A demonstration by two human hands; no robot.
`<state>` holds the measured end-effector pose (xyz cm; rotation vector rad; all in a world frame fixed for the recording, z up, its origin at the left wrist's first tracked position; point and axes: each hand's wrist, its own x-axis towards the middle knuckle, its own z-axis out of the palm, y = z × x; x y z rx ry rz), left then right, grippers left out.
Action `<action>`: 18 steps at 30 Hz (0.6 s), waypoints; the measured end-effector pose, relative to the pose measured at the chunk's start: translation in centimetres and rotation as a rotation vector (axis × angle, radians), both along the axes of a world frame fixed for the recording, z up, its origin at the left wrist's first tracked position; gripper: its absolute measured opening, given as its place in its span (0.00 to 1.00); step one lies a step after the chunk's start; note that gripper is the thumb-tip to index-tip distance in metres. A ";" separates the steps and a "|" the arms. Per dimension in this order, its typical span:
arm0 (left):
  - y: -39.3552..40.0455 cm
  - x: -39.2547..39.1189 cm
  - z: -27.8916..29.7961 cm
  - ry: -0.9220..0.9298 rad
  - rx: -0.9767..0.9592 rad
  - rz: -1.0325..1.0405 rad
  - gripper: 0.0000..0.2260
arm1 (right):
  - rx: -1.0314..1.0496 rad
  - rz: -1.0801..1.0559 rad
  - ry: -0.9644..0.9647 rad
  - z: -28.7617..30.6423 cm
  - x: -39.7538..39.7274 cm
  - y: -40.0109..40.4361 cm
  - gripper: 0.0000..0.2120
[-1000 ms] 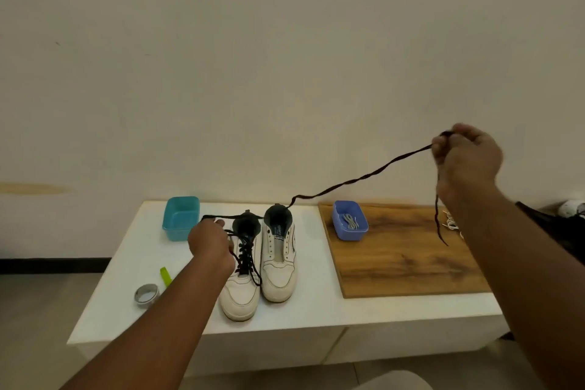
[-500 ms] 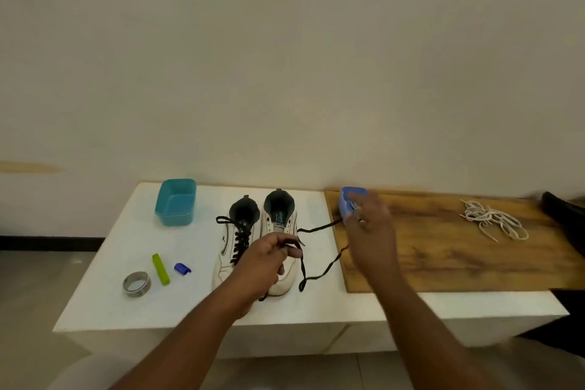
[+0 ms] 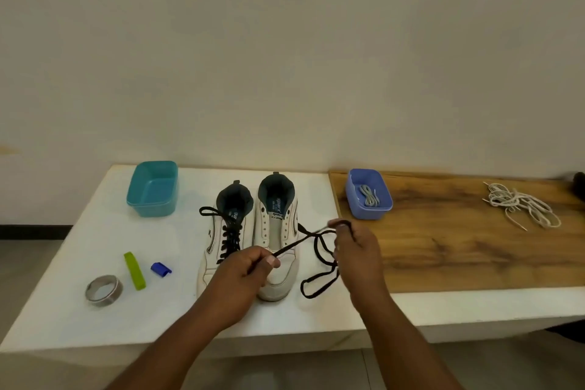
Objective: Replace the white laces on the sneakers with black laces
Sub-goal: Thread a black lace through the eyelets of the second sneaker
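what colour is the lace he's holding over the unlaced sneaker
Black. The lace shows best in the head view, pinched by the left hand and right hand.

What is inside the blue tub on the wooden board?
The blue tub holds a small folded bundle of pale cord, perhaps laces. Its near wall hides part of the floor.

A single head-worn wide-angle view looks forward and down from above the near edge of a low white table [image 3: 95, 310]. It faces a plain wall [image 3: 285, 57], and both forearms enter from the bottom edge, close to the lens.
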<state>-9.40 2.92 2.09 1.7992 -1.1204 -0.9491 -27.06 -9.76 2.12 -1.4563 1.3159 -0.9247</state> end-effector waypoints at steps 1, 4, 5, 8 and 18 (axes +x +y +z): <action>-0.1 0.1 0.0 0.016 -0.006 0.012 0.09 | 0.024 -0.021 0.021 0.0 -0.5 -0.6 0.11; -0.6 0.1 -0.2 0.108 -0.009 0.067 0.11 | 0.053 0.051 0.215 -0.7 -1.2 -1.5 0.10; -0.9 0.1 -0.4 0.134 0.006 0.076 0.12 | 0.063 0.061 0.252 -1.1 -1.0 -1.6 0.09; -1.6 0.1 -0.7 0.117 0.071 0.045 0.13 | 0.033 0.074 0.356 -1.6 -0.5 -1.5 0.11; -3.9 0.3 -0.2 0.269 0.073 0.091 0.06 | -0.146 0.725 0.271 0.1 2.8 0.9 0.17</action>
